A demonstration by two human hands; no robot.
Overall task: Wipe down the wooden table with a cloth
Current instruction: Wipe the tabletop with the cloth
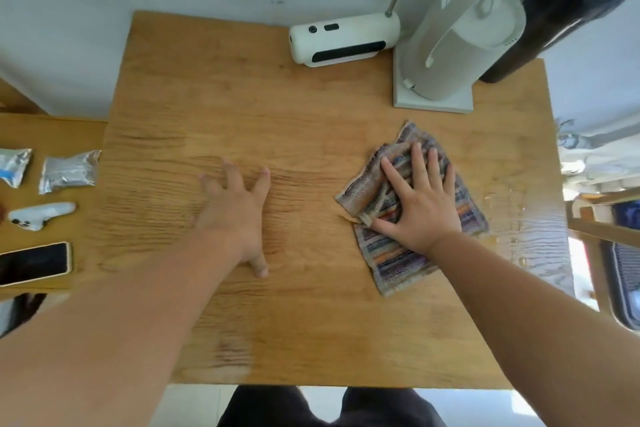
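Right hand [420,203] splayed flat on striped multicolour woven cloth [408,218], pinning it to right side of light wooden table [277,107], likely for wiping pressure; left hand [235,210] open, empty, fingers spread on bare wood mid-table, probably bracing; droplets glinting near right edge.

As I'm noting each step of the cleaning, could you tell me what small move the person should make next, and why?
Probably slide the right hand and the cloth under it toward the table's right edge. Shiny wet spots sit there, just past the cloth, while the left hand rests flat on bare wood.
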